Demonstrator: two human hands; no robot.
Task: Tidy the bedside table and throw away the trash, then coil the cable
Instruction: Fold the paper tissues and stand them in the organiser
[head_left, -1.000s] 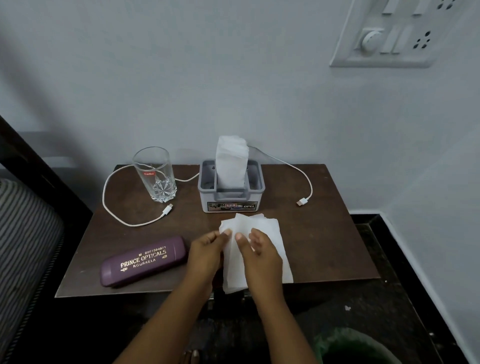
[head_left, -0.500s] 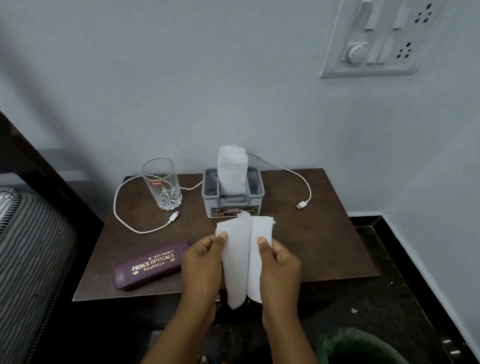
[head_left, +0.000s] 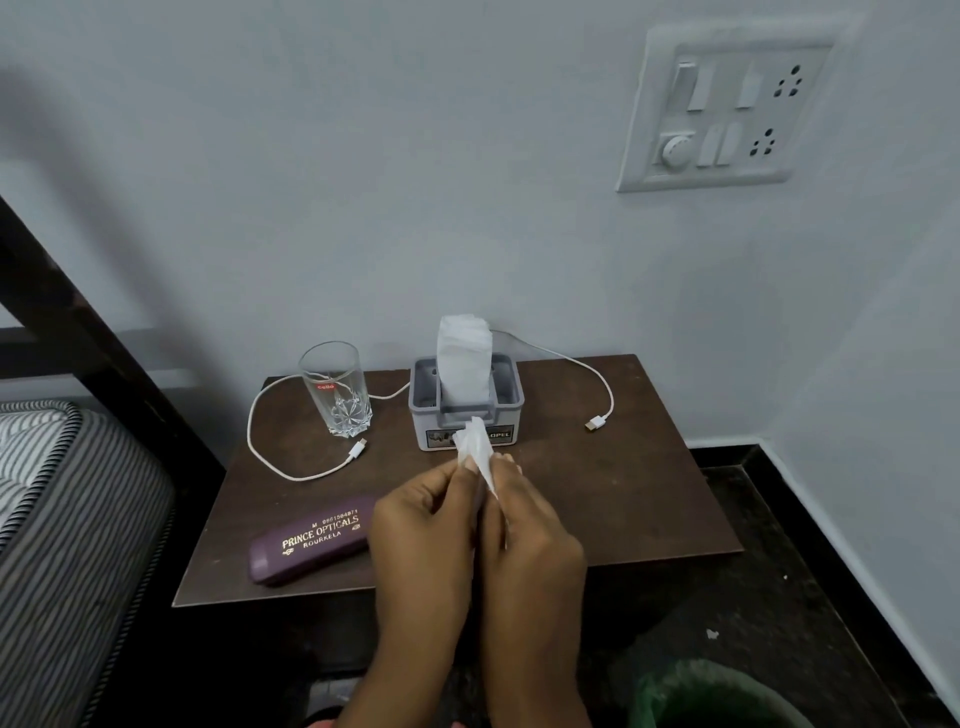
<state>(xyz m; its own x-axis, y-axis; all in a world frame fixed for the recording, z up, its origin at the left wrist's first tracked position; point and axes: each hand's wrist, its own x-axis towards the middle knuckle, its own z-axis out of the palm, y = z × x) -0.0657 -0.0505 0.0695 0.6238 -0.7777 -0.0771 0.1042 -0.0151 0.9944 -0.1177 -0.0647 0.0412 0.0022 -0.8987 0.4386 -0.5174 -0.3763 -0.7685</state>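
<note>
1. Both hands are on the tissue (head_left: 475, 447). My left hand (head_left: 421, 525) and right hand (head_left: 535, 551) are pressed close, fingers curled, pinching it between them.
2. It's squeezed narrow, with the long axis running away from me. The free tip pokes up past my fingertips toward the grey tissue holder (head_left: 511, 400), above the middle of the table.
3. Dark brown bedside table (head_left: 649, 493) against a pale wall, switchboard (head_left: 722, 109) up right, striped mattress (head_left: 67, 519) on the left.
4. Glass (head_left: 337, 395) sits back left. The white cable (head_left: 596, 422) lies loose behind the glass and holder. A purple glasses case (head_left: 311, 545) is just beside my left hand, and a green-lined bin (head_left: 717, 696) sits on the floor, lower right.
</note>
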